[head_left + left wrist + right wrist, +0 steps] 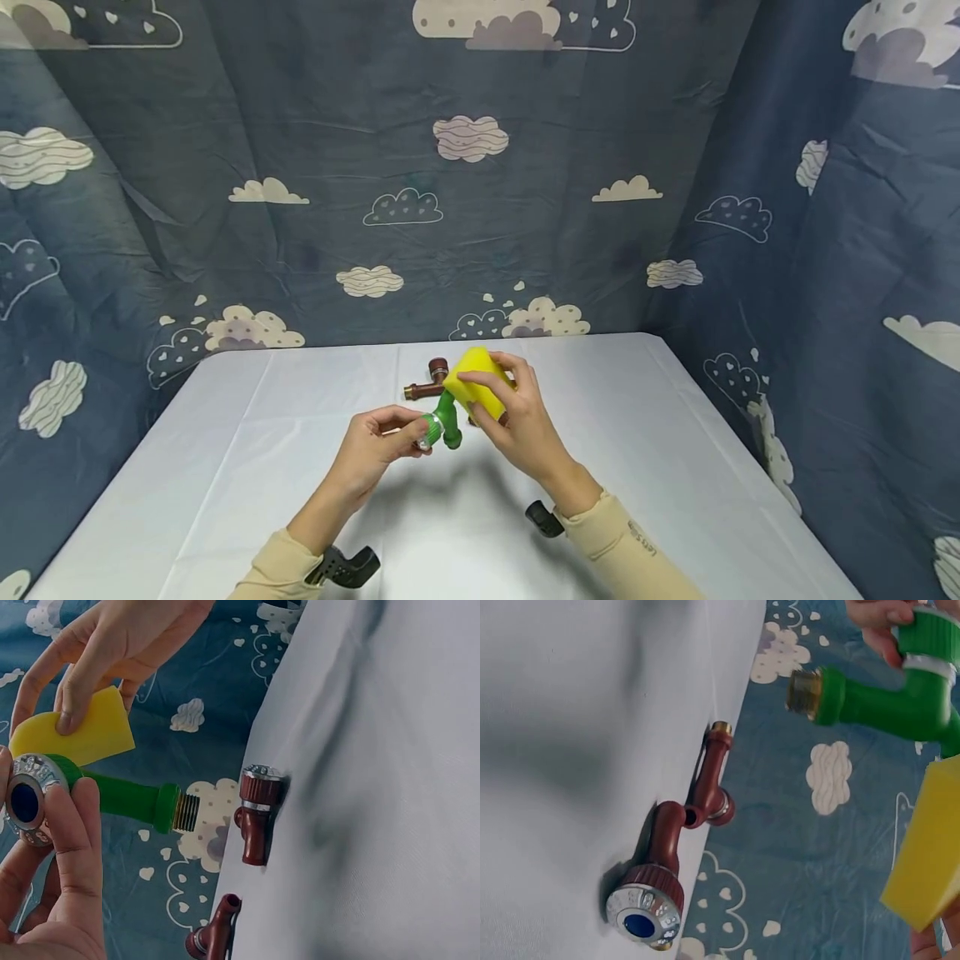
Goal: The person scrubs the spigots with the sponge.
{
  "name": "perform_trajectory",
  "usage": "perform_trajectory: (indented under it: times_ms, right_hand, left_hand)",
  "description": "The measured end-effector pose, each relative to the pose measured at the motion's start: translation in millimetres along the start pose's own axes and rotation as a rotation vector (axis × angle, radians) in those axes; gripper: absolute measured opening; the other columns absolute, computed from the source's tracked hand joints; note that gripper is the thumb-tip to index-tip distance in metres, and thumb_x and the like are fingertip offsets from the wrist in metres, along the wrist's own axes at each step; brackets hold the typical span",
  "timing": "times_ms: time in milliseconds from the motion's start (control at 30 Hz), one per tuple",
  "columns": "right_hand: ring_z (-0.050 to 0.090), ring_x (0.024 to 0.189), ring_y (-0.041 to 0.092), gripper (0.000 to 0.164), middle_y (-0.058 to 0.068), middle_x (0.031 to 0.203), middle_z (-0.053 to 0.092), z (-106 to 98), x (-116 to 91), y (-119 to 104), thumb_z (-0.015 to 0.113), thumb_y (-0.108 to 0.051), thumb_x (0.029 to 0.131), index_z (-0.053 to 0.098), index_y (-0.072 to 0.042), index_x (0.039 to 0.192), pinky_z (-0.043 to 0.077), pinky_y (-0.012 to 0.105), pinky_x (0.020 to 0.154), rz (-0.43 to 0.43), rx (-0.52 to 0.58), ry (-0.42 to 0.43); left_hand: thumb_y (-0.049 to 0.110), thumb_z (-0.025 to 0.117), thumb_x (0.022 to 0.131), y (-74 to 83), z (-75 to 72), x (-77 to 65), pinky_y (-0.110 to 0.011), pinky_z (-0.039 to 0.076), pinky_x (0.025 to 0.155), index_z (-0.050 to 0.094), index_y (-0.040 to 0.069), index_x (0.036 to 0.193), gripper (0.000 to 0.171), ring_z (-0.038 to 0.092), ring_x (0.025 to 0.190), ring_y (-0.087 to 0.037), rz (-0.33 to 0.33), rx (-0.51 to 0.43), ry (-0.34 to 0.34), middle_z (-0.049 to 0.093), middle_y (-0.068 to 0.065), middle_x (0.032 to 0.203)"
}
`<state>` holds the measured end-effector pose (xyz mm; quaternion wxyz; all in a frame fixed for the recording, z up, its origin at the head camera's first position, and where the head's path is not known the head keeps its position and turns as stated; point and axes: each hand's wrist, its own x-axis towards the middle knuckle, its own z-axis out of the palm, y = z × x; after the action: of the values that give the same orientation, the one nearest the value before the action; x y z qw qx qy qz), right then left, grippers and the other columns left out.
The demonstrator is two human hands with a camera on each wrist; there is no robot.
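Note:
A green plastic faucet (450, 421) with a brass threaded end is held up above the table. My left hand (367, 450) pinches it by its ribbed knob (37, 799), which has a silver rim and a blue centre. A yellow sponge (480, 375) is gripped between the fingers and thumb of my right hand (528, 429). In the left wrist view the sponge (82, 735) lies right up against the green faucet; whether they touch is hard to tell. Part of the faucet is hidden behind the sponge in the right wrist view.
Two dark red faucets lie on the white-covered table (247, 475) beyond my hands. One faucet (712, 769) shows in the head view; the other (660, 855) is mostly hidden there by the sponge and right hand. A dark blue cloud-patterned curtain (315, 108) surrounds the table.

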<state>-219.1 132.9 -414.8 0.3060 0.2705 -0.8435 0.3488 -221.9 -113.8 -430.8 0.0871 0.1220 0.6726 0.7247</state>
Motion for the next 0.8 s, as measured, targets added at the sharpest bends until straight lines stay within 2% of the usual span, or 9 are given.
perform_trajectory:
  times_ms: [167, 267, 367, 500, 633, 800]
  right_hand:
    - [0.046, 0.138, 0.040, 0.043, 0.018, 0.153, 0.047, -5.4, 1.8, 2.4, 0.080, -0.007, 0.096, 0.072, -0.025, 0.134, 0.069, 0.034, 0.081, 0.008, -0.003, -0.003]
    - [0.045, 0.138, 0.040, 0.042, 0.019, 0.154, 0.046, -7.9, 1.1, -0.3, 0.080, -0.006, 0.096, 0.072, -0.025, 0.133, 0.069, 0.031, 0.074, -0.025, 0.012, -0.002]
    - [0.046, 0.139, 0.040, 0.042, 0.021, 0.153, 0.046, -8.2, -0.2, -4.9, 0.081, -0.009, 0.095, 0.073, -0.026, 0.133, 0.069, 0.035, 0.080, -0.108, -0.005, -0.022]
    - [0.049, 0.141, 0.038, 0.047, 0.020, 0.153, 0.050, -6.2, -2.4, -11.0, 0.085, -0.013, 0.093, 0.072, -0.031, 0.135, 0.060, 0.051, 0.107, -0.227, -0.084, -0.069]
    - [0.049, 0.140, 0.034, 0.049, 0.016, 0.155, 0.051, -3.8, -2.8, -14.7, 0.085, -0.014, 0.093, 0.072, -0.035, 0.136, 0.054, 0.055, 0.109, -0.271, -0.127, -0.116]
    - [0.050, 0.139, 0.032, 0.050, 0.014, 0.155, 0.051, -2.6, -0.6, -14.5, 0.084, -0.014, 0.094, 0.071, -0.037, 0.137, 0.052, 0.053, 0.110, -0.283, -0.154, -0.138]
  left_hand:
    - [0.014, 0.079, 0.099, -4.8, -1.6, -1.7, -0.032, 0.069, 0.081, 0.071, -0.014, 0.118, 0.035, 0.077, 0.081, -0.017, -0.001, 0.014, 0.002, 0.078, -0.004, 0.103]
    - [0.014, 0.077, 0.101, -6.8, -2.1, -1.4, -0.032, 0.069, 0.083, 0.070, -0.014, 0.119, 0.034, 0.078, 0.083, -0.016, -0.005, 0.002, 0.006, 0.078, -0.003, 0.103]
    - [0.015, 0.073, 0.104, -7.4, -2.0, 0.9, -0.032, 0.069, 0.085, 0.070, -0.011, 0.119, 0.030, 0.078, 0.084, -0.016, -0.020, -0.043, 0.029, 0.076, -0.003, 0.101]
    - [0.021, 0.067, 0.108, -6.3, -1.8, 3.4, -0.028, 0.068, 0.086, 0.070, -0.005, 0.120, 0.028, 0.078, 0.087, -0.016, -0.066, -0.138, 0.055, 0.076, -0.003, 0.101]
    - [0.026, 0.063, 0.111, -4.2, -2.6, 3.6, -0.023, 0.066, 0.085, 0.066, -0.003, 0.128, 0.034, 0.079, 0.089, -0.015, -0.112, -0.225, 0.028, 0.077, -0.002, 0.104]
    - [0.026, 0.060, 0.112, -2.9, -6.4, 0.4, -0.020, 0.065, 0.083, 0.064, 0.000, 0.129, 0.032, 0.078, 0.088, -0.012, -0.120, -0.244, -0.038, 0.077, -0.001, 0.107]
